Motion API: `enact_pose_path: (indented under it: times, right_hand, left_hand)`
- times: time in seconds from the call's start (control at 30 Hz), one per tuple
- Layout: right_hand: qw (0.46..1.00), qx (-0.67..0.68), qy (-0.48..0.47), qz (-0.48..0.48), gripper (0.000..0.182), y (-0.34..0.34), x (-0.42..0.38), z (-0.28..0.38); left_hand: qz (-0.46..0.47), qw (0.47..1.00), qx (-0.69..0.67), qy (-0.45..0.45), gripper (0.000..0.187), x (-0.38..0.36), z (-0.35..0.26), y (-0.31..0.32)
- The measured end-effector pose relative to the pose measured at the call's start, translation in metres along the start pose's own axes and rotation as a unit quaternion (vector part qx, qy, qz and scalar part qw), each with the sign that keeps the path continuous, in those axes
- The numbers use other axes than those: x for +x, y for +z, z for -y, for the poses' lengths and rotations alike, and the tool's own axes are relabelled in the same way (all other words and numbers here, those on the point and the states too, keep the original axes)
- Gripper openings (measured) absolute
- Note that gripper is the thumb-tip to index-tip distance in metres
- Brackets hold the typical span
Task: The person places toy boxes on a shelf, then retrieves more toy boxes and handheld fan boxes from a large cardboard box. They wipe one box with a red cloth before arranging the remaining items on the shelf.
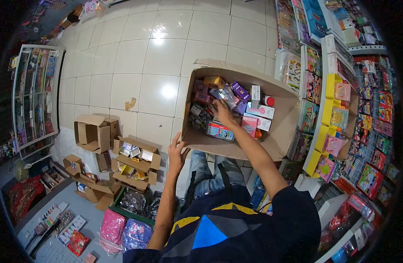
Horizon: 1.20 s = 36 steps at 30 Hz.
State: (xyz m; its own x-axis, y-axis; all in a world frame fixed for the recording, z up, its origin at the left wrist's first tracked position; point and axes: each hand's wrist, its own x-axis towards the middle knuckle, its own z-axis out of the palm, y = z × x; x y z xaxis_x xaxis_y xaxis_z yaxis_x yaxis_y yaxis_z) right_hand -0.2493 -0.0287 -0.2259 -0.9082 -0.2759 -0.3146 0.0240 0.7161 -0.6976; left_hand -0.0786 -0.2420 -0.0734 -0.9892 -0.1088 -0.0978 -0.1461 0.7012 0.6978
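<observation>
A large open cardboard box [276, 142] stands in front of me, holding several small packages. My right hand [222, 113] reaches into it, fingers spread over clear plastic packs [227, 95]; whether it grips one is unclear. Around it are a purple box [240, 91], white boxes [260, 110], a pink box [250, 123], a blue pack [219, 131] and a gold box [214, 81]. At the box's near left corner is my left hand [177, 151], its fingers apart and nothing held in it.
Smaller cardboard boxes [137, 162] with goods stand at the left, near a green crate [122, 205] and pink plastic-wrapped items [112, 225]. Stocked shelves with yellow trays [326, 115] line the right. A glass display case [37, 94] stands far left.
</observation>
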Motion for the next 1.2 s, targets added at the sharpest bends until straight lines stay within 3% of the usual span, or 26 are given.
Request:
enact_pose_path:
  times: [0.03,0.13,0.2,0.27,0.33,0.53,0.67,0.8,0.9,1.07,1.2]
  right_hand:
    - [0.999,-0.004,-0.019,-0.027,0.053,0.012,0.008,0.008]
    - [0.977,-0.171,0.060,0.111,0.059,0.021,0.042,0.032]
    - [0.970,-0.162,0.071,0.168,0.055,0.030,0.056,0.030]
    - [0.977,-0.165,0.064,0.122,0.049,0.063,0.063,0.004]
    - [0.962,-0.182,0.079,0.189,0.046,0.060,0.062,0.004]
    - [0.969,-0.220,0.044,0.107,0.054,0.026,0.035,0.034]
    - [0.988,-0.141,-0.068,0.000,0.057,-0.016,0.022,0.031]
    - [0.960,-0.193,-0.134,-0.153,0.055,-0.052,0.029,0.039]
    - [0.976,-0.177,-0.102,-0.073,0.049,-0.066,0.044,0.040]
    - [0.980,-0.191,-0.061,0.014,0.054,-0.053,0.062,0.036]
    - [0.960,-0.247,-0.133,0.010,0.055,-0.049,0.069,0.037]
  left_hand:
    - [0.005,1.000,0.009,-0.006,0.030,-0.001,-0.001,-0.001]
    - [0.024,0.999,0.031,-0.024,0.028,0.001,-0.005,-0.007]
    - [0.043,0.998,0.034,-0.041,0.028,0.003,-0.007,-0.010]
    - [0.029,0.998,0.042,-0.028,0.028,0.003,-0.005,-0.010]
    - [0.023,0.998,0.054,-0.020,0.029,0.001,-0.002,-0.008]
    - [0.022,0.999,0.019,-0.037,0.029,-0.001,0.000,-0.004]
    - [0.004,1.000,0.024,-0.010,0.029,0.000,0.000,-0.006]
    - [0.003,1.000,0.014,-0.012,0.030,0.000,0.002,-0.004]
    - [0.002,1.000,0.014,-0.014,0.030,-0.002,0.003,-0.004]
    - [-0.006,1.000,0.005,-0.017,0.028,-0.002,0.005,-0.001]
    - [-0.007,1.000,-0.012,-0.019,0.027,-0.004,0.007,0.000]
